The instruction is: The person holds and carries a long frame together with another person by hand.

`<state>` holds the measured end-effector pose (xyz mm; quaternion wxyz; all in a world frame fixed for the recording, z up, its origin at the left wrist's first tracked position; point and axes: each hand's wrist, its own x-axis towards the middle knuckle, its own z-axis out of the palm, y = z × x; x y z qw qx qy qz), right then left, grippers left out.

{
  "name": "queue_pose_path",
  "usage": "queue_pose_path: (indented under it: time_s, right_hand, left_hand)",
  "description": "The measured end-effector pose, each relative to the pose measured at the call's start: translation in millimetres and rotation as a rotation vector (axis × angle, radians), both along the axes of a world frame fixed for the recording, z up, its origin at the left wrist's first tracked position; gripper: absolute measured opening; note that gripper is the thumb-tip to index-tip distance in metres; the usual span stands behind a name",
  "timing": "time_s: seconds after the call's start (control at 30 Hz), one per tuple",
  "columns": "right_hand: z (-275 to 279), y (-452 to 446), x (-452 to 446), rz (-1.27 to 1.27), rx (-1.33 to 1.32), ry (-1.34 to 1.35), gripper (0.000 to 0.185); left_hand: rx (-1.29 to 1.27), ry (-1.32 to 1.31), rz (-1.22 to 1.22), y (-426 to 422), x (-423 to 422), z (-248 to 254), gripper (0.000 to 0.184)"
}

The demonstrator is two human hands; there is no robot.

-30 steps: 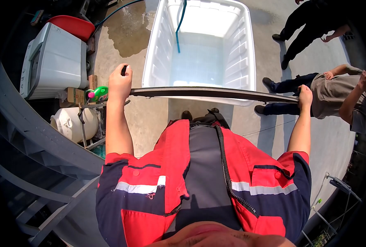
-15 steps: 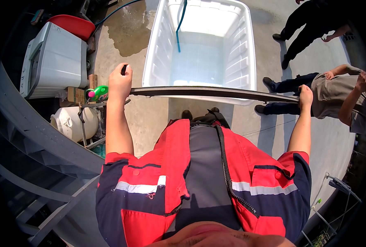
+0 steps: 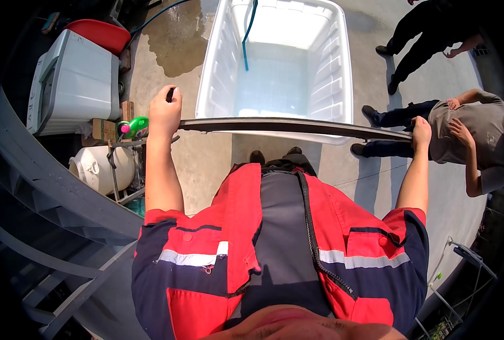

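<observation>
A long dark bar [image 3: 286, 127] spans the view in front of my chest, across the near rim of a large white tub [image 3: 347, 85]. At its left end my left hand [image 3: 166, 110] is closed round it, with a black piece showing at the fingers. My right hand [image 3: 421, 134] is closed on the bar's right end. Clear water lies in the tub, and a green-blue hose [image 3: 245, 48] hangs down into it.
A grey-white washing machine [image 3: 79, 85], a red basin [image 3: 101, 35], a green bottle [image 3: 135, 128] and a white barrel [image 3: 103, 170] are at the left. Two people stand at the right, one in a grey-brown shirt [image 3: 473, 122], one in dark trousers [image 3: 416, 42]. Metal steps [image 3: 65, 170] lie lower left.
The person in the grey-brown shirt has lowered one raised hand to the front of the shirt. My hands and the bar have barely moved.
</observation>
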<state>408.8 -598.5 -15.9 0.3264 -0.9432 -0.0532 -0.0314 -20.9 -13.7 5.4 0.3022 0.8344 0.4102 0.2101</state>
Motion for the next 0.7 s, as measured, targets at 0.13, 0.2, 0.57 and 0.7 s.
queue_pose_path:
  time_s: [0.13, 0.2, 0.57, 0.7]
  right_hand:
    - [-4.5, -3.3, 4.3, -0.011, 0.004, 0.04, 0.027]
    - [1.3, 2.1, -0.8, -0.003, -0.01, 0.003, 0.028]
    - [-2.3, 5.3, -4.6, -0.097, -0.011, -0.028, 0.025]
    - [-4.2, 3.4, -3.0, -0.089, -0.021, -0.032, 0.027]
  left_hand:
    - [0.009, 0.013, 0.004, 0.6, -2.5, 0.7, 0.027]
    - [-0.023, 0.024, 0.014, -0.5, 0.4, 1.5, 0.027]
    - [-0.039, 0.005, -0.009, -1.9, 0.3, -3.1, 0.027]
    - [-0.033, -0.029, -0.016, -3.0, -0.4, -3.8, 0.027]
